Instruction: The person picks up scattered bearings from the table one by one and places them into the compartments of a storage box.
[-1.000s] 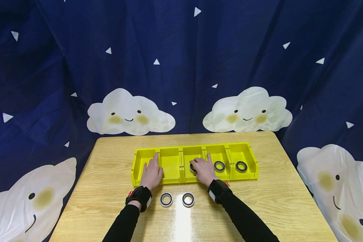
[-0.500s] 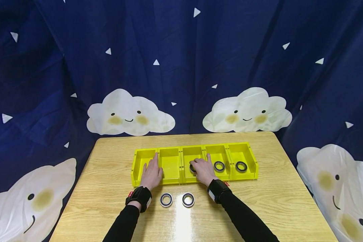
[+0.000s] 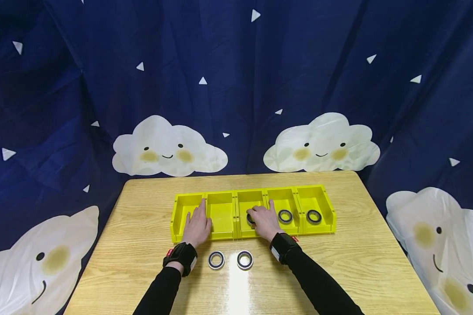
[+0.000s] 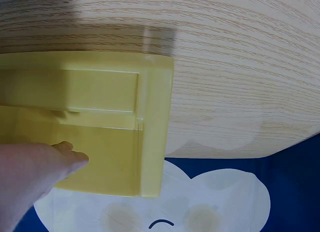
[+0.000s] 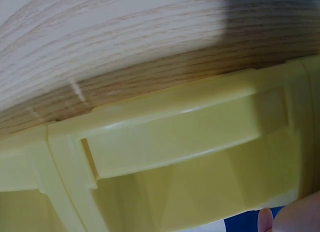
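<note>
Yellow bins (image 3: 220,218) stand joined in a row on the wooden table. My left hand (image 3: 197,228) lies across the divider between the two leftmost bins, its fingers extended and holding no loose thing. In the third bin from the left, my right hand (image 3: 265,222) holds a ball bearing (image 3: 250,219) between thumb and curled fingers, partly hiding it. Another finger reaches up along the divider to its right. Single bearings lie flat in the fourth bin (image 3: 285,216) and the rightmost bin (image 3: 313,217). In the wrist views only parts of the left hand (image 4: 45,164) and right hand (image 5: 295,217) show.
Two more bearings, the left one (image 3: 216,260) and the right one (image 3: 245,260), lie on the table (image 3: 142,218) in front of the bins, between my forearms. A dark blue curtain (image 3: 236,87) with cloud prints hangs behind the table.
</note>
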Demonstrator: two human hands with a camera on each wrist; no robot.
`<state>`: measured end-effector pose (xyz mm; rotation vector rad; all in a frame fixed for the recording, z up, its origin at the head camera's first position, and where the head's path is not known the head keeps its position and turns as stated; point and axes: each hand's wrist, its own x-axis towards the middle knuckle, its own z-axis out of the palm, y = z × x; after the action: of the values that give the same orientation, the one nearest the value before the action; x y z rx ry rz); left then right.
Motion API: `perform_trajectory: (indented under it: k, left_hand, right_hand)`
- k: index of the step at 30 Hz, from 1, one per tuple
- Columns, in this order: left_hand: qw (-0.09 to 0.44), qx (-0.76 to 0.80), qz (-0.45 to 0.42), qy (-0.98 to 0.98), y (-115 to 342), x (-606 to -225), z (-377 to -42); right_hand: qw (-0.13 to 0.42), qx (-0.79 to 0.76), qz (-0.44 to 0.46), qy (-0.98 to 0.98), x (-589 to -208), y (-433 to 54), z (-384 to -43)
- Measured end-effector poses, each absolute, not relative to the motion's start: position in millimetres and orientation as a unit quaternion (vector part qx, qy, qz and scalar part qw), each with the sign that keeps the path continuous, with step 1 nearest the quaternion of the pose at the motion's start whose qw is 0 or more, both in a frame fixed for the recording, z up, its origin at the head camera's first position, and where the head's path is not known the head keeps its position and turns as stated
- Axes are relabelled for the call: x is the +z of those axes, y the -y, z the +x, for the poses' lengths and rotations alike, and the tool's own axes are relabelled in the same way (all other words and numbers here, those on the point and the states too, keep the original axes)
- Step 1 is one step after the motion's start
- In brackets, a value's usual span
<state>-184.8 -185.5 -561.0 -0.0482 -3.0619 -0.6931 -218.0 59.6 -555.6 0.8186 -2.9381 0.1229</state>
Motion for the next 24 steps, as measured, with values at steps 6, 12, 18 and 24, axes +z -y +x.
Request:
perform_trajectory:
  k: [6,12,18,24]
  left_hand:
    - [-0.002,-0.221,-0.011,0.975,184.4,-558.3,-184.2]
    - [-0.007,-0.221,-0.010,0.975,184.3,-559.0,-183.4]
    - [-0.007,-0.223,-0.012,0.975,183.4,-558.5,-182.2]
    - [-0.002,-0.221,-0.013,0.975,184.3,-558.0,-183.3]
  right_hand:
    - [0.043,0.057,0.268,0.961,-552.1,-59.9,-217.5]
    - [0.065,0.109,0.277,0.952,-555.4,-64.2,-218.4]
    - [0.139,0.164,0.249,0.944,-560.0,-71.8,-226.2]
    - [0.135,0.148,0.209,0.957,-567.0,-74.4,-233.8]
